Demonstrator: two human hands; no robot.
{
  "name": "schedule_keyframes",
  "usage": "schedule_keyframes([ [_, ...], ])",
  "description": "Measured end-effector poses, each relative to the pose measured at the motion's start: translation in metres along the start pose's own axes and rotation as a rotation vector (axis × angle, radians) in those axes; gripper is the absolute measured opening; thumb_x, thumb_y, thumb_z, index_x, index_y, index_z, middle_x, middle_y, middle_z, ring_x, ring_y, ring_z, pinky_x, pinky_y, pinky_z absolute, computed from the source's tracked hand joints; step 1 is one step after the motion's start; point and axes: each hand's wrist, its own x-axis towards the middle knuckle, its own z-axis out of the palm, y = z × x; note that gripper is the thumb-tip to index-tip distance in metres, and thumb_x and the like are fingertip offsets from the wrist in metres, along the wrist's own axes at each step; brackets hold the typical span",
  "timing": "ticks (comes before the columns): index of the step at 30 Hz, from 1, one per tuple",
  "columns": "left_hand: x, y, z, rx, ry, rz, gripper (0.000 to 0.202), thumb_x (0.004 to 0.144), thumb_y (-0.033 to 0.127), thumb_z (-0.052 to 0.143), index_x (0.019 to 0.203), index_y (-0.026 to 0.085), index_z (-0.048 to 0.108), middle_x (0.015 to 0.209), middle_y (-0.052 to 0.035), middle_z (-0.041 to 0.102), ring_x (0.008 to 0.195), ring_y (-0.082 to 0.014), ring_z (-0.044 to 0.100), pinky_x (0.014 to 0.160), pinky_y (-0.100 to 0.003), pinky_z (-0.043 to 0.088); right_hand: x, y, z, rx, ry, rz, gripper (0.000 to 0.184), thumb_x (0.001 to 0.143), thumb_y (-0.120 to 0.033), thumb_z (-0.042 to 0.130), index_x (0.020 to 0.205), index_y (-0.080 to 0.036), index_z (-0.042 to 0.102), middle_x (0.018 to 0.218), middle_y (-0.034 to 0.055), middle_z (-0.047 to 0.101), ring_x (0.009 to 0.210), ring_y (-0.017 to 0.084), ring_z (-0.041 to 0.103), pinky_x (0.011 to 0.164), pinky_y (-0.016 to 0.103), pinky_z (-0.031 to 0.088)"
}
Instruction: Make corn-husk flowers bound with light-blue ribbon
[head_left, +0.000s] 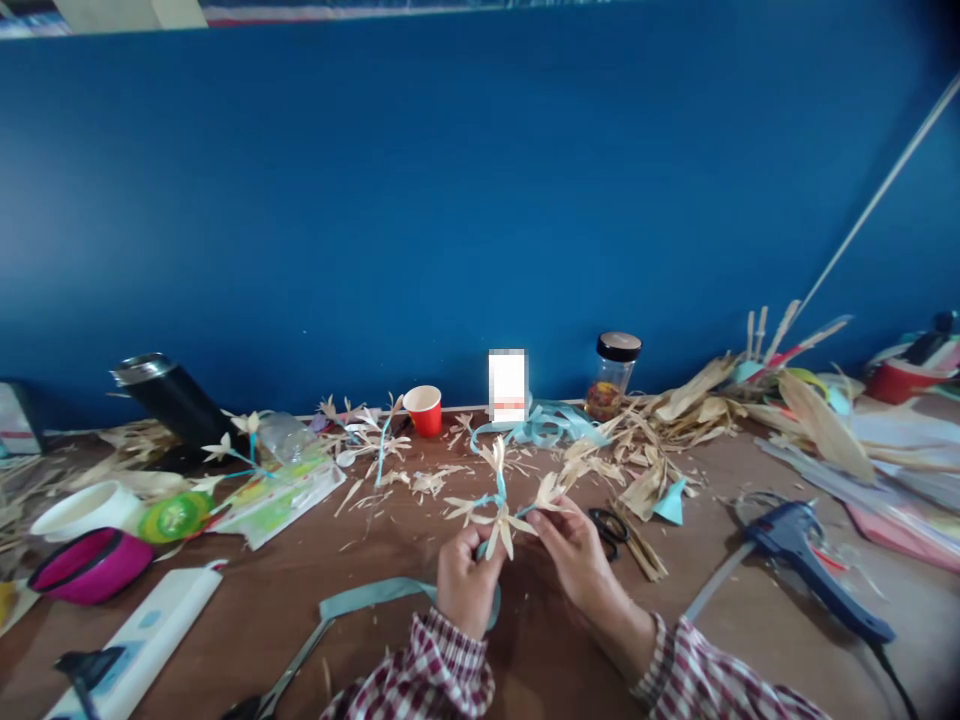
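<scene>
My left hand (pixel 471 580) is closed around the lower stem of a corn-husk flower spray (pixel 500 525), whose pale pointed petals spread above the fingers. Light blue tape wraps its thin stems. With thumb and fingertips, my right hand (pixel 581 555) pinches the base of the flower on the right branch. A length of light blue ribbon (pixel 375 595) trails from under my left hand across the table to the left. Its far end lies by the blades of scissors (pixel 289 675). Black-handled scissors (pixel 609 530) lie just beyond my right hand, partly hidden.
A blue glue gun (pixel 810 555) lies at right, its cord running to the front edge. A power strip (pixel 142 650), a black flask (pixel 176 405) and a magenta band (pixel 90 565) are at left. Behind stand a red cup (pixel 424 410), a jar (pixel 613 375) and husk scraps (pixel 645 440).
</scene>
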Motion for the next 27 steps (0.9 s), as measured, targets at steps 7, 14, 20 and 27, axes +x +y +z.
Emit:
schedule_keyframes([
  [7, -0.003, 0.008, 0.002, 0.029, -0.046, -0.01, 0.025, 0.074, 0.033, 0.059, 0.06, 0.012, 0.064, 0.058, -0.0007, 0.059, 0.058, -0.014, 0.05, 0.059, -0.023, 0.04, -0.003, -0.002, 0.001, -0.196, -0.08, -0.124, 0.016, 0.077, -0.034, 0.062, 0.078, -0.018, 0.058, 0.077, 0.0016, 0.062, 0.072, 0.015, 0.055, 0.068, 0.025, 0.045],
  [14, -0.001, 0.013, 0.001, 0.006, -0.088, -0.015, 0.021, 0.074, 0.032, 0.058, 0.067, 0.014, 0.065, 0.063, -0.0014, 0.062, 0.065, -0.0166, 0.054, 0.065, -0.025, 0.042, -0.005, 0.005, -0.002, -0.167, -0.111, -0.055, 0.019, 0.076, -0.035, 0.062, 0.084, -0.018, 0.058, 0.078, 0.002, 0.06, 0.074, 0.016, 0.055, 0.071, 0.027, 0.045],
  [20, -0.003, 0.014, 0.002, 0.024, -0.065, -0.05, 0.023, 0.072, 0.033, 0.058, 0.059, 0.014, 0.062, 0.058, -0.0004, 0.058, 0.061, -0.0155, 0.051, 0.06, -0.024, 0.042, -0.004, 0.006, -0.002, -0.173, -0.094, -0.017, 0.022, 0.072, -0.037, 0.066, 0.081, -0.019, 0.057, 0.076, 0.0014, 0.06, 0.072, 0.016, 0.055, 0.07, 0.027, 0.045],
  [27, -0.001, 0.008, 0.001, 0.003, -0.045, -0.088, 0.022, 0.071, 0.032, 0.059, 0.065, 0.013, 0.066, 0.059, -0.0009, 0.062, 0.06, -0.0153, 0.053, 0.06, -0.024, 0.041, -0.006, 0.011, -0.005, -0.174, -0.11, 0.01, 0.02, 0.076, -0.035, 0.063, 0.085, -0.018, 0.058, 0.084, 0.0035, 0.061, 0.079, 0.018, 0.056, 0.076, 0.03, 0.044],
])
